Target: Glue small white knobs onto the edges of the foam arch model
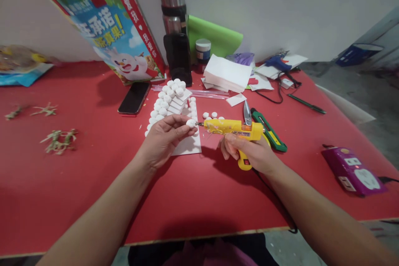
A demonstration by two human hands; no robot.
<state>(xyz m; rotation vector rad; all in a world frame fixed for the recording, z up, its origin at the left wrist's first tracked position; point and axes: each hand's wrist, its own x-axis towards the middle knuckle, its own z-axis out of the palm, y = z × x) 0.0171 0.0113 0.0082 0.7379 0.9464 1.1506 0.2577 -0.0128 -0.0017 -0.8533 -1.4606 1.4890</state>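
Between the thumb and fingers of my left hand (166,135) is a small round white piece (191,123), pebble-like in shape. My right hand (249,151) grips a yellow hot glue gun (232,128), its nozzle pointing left and at or very close to the white piece. Behind my left hand stands a white model (168,102) with stair-like steps, edged by rows of similar round pieces, on a white board (188,146). My fingers hide part of it. Several loose white pieces (214,115) lie just behind the glue gun.
Scissors (247,112) and a green utility knife (269,131) lie right of the glue gun. A phone (134,97), a printed box (124,37), a steel flask (173,4) and white sheets (229,72) are farther back. A purple power strip (353,170) sits at the right.
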